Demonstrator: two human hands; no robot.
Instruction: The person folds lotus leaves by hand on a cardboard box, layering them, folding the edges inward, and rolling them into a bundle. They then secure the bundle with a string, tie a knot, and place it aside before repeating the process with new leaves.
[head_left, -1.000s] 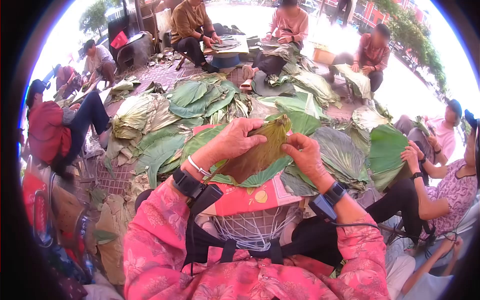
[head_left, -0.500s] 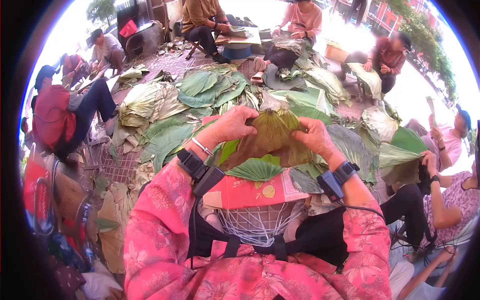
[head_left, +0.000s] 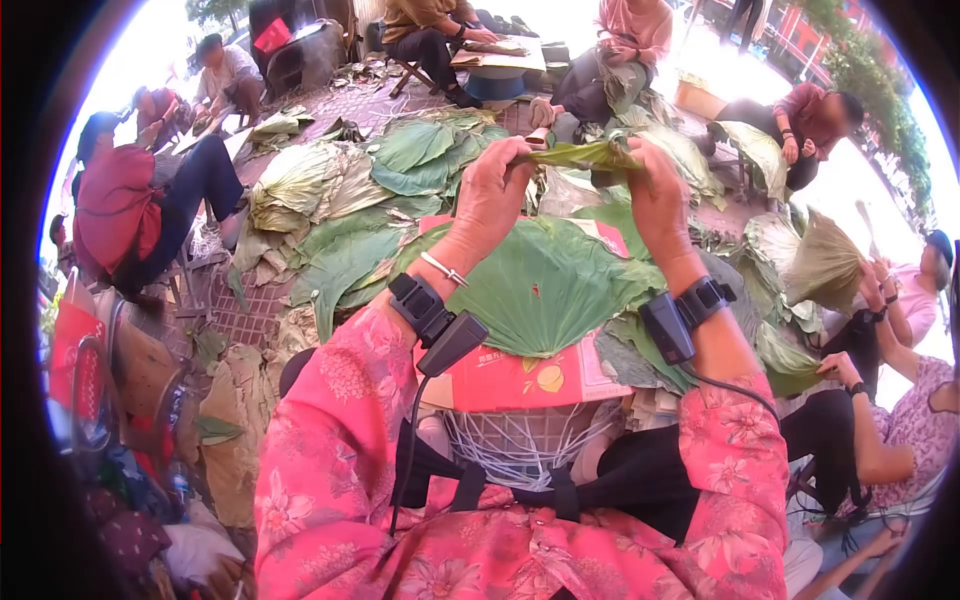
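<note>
Both of my hands are raised in front of me over the pile, level with each other. A yellowish-green lotus leaf (head_left: 580,155) is stretched between them and shows as a narrow folded band. My left hand (head_left: 495,180) pinches its left end, and my right hand (head_left: 655,185) grips the right end. Below them a green lotus leaf (head_left: 545,285), fanned out with its point toward me, lies over a red cardboard box (head_left: 500,380). Part of the box is hidden under that leaf.
Heaped lotus leaves (head_left: 350,240) spread across the brick paving (head_left: 240,310). White strings (head_left: 510,440) lie near my lap. A person in red (head_left: 120,220) sits at the left; others sit around the pile. At the right, a person holds up a leaf (head_left: 825,265).
Both hands have moved up and away from me with the leaf, which has turned from hanging broad to nearly edge-on. More of the green leaf on the box now shows.
</note>
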